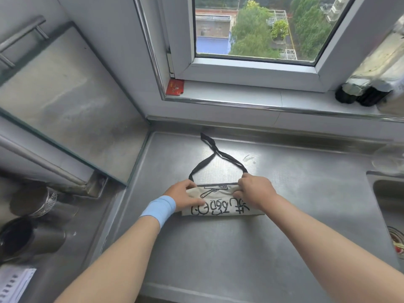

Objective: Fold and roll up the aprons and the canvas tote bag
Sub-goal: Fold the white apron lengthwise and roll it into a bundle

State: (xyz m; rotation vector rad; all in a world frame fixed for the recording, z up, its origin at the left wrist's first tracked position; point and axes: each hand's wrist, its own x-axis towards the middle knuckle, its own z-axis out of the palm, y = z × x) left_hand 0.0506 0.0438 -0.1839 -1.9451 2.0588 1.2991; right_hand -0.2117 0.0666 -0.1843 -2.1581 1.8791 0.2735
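A cream canvas tote bag (220,204) with black print lies folded into a narrow band on the steel counter (218,259). Its black straps (215,159) trail away from me toward the window. My left hand (185,196), with a blue band on the wrist, grips the bag's left end, thumb laid across the cloth. My right hand (254,190) pinches the far right edge of the fold with curled fingers. No apron is in view.
A sink basin (387,204) opens at the right, with a clear glass (388,159) behind it. Dark bottles (358,95) and a red packet (175,87) sit on the window sill. Steel cups (32,239) stand at the lower left below a glass-fronted hood.
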